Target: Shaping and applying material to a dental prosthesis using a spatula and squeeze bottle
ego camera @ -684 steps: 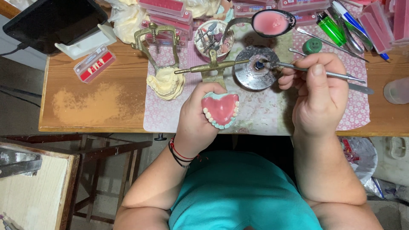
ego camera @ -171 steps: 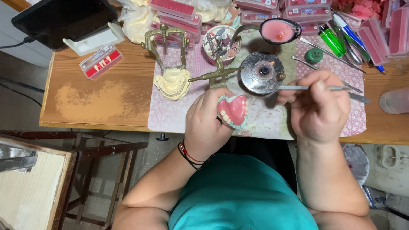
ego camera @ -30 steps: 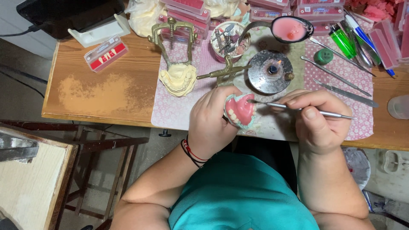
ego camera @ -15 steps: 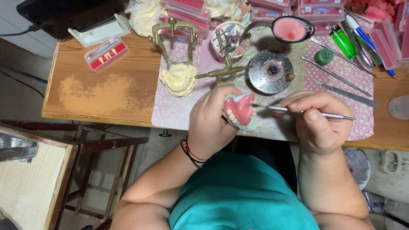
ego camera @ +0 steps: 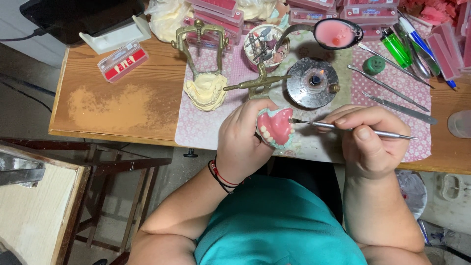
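Resting in the clamped left hand [ego camera: 243,142] above the tabletop [ego camera: 117,105] edge, the pink wax denture [ego camera: 275,127] now meets the tip of the metal carving tool [ego camera: 351,130], pinched in the right hand [ego camera: 368,142]; half a second ago it hovered slightly higher, suggesting fine wax shaping continues beside the lit burner [ego camera: 314,83].

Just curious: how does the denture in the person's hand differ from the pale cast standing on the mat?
The denture is pink with white teeth; the cast is plain cream. The denture sits in the left hand; the cast rests in a brass frame. Both are jaw-shaped.
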